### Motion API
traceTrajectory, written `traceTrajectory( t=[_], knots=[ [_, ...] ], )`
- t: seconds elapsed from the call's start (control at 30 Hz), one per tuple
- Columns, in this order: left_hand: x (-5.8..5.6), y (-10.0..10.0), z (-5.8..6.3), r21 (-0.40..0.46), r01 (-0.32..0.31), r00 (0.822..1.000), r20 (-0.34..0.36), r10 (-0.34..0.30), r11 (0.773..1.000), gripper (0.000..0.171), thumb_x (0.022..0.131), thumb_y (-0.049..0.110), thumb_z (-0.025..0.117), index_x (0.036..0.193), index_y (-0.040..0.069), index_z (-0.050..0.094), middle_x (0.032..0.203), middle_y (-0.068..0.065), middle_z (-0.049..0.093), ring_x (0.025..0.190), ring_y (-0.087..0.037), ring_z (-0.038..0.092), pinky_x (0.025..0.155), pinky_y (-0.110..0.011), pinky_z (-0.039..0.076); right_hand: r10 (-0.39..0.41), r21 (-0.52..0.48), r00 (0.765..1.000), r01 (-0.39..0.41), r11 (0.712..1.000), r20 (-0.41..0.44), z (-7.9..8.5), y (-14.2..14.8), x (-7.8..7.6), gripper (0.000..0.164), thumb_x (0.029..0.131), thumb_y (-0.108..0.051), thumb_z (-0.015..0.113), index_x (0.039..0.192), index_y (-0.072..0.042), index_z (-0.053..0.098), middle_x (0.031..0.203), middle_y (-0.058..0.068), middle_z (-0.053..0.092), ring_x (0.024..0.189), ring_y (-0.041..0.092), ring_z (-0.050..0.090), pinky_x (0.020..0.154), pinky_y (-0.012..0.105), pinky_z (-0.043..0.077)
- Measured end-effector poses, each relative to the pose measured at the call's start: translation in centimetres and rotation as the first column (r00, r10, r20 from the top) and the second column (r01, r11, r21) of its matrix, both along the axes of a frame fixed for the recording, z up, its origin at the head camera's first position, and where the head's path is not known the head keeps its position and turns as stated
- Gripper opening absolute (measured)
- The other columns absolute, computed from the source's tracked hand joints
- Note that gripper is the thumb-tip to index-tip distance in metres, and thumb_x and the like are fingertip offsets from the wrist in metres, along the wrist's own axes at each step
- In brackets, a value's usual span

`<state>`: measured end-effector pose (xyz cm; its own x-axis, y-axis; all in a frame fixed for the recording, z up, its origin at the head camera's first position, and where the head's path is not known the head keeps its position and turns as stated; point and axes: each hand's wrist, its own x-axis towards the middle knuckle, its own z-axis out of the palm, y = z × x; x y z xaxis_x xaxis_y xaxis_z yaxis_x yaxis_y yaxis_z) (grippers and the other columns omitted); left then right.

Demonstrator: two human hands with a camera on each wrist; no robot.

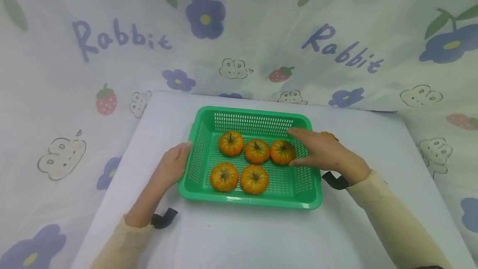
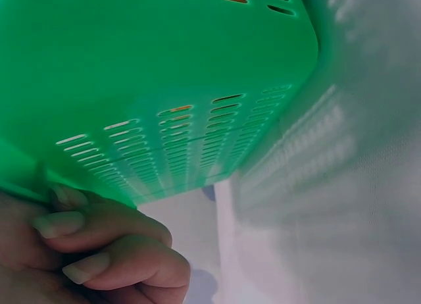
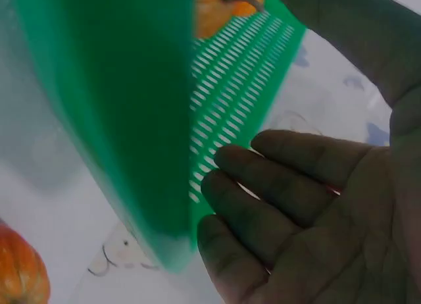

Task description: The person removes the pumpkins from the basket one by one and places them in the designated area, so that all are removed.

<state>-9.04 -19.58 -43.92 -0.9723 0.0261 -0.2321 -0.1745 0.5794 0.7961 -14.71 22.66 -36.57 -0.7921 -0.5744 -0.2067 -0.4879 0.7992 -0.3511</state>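
Note:
A green plastic basket (image 1: 250,201) with slotted walls stands on the table, holding several small orange pumpkins (image 1: 254,179). My left hand (image 1: 174,165) grips its left rim, thumb on top; in the left wrist view, curled fingers (image 2: 125,251) show beside the slotted wall. Over the right rim reaches my right hand (image 1: 317,149), fingers spread and nothing in its palm. Nearest to it inside is a partly shaded pumpkin (image 1: 281,152); whether they touch is unclear. Outside the basket, another pumpkin (image 3: 21,268) lies on the right, mostly hidden behind that hand in the head view.
The white tabletop (image 1: 239,235) surrounds the basket. Behind it hangs a pale cloth (image 1: 261,24) printed with flowers, rabbits and strawberries. Black bands (image 1: 164,218) are at both wrists, near the beige sleeves (image 1: 396,215).

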Motion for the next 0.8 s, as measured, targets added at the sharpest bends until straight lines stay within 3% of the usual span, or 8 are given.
traceTrajectory(
  t=[0.17,0.43,0.8],
  knots=[
    [-0.1,0.0,0.0,-0.002,0.0,1.0,0.011,0.0,1.0,0.066,0.11,0.063,0.024,0.11,0.007,0.058,0.083,-0.012,0.061,0.068,-0.026,0.063,0.061,-0.039,0.056,0.053,0.037,0.998,-0.055,0.998,0.041,-1.0,-0.7,-0.9,0.091,0.085,-0.037,0.09,0.156,-0.004,0.044,0.16,0.018,0.044,0.146,0.039,0.043,0.111,0.057,0.043],
    [0.0,-0.3,0.0,-0.015,-0.007,1.0,0.005,0.007,1.0,0.065,0.111,0.062,0.024,0.111,0.006,0.057,0.084,-0.013,0.061,0.07,-0.026,0.062,0.062,-0.039,0.056,0.149,0.12,0.987,-0.14,0.983,-0.066,-2.3,-1.6,-1.7,0.088,0.08,-0.035,0.094,0.149,0.002,0.052,0.152,0.019,0.053,0.142,0.04,0.047,0.112,0.056,0.042],
    [-0.2,0.0,-0.1,0.002,0.006,1.0,-0.003,-0.006,1.0,0.065,0.111,0.062,0.025,0.114,0.006,0.058,0.085,-0.013,0.063,0.069,-0.026,0.065,0.062,-0.039,0.057,0.19,0.207,0.971,-0.157,0.966,-0.149,-3.6,-1.9,-1.7,0.083,0.08,-0.034,0.095,0.143,0.003,0.056,0.144,0.02,0.059,0.137,0.041,0.052,0.116,0.056,0.038]
  ],
)
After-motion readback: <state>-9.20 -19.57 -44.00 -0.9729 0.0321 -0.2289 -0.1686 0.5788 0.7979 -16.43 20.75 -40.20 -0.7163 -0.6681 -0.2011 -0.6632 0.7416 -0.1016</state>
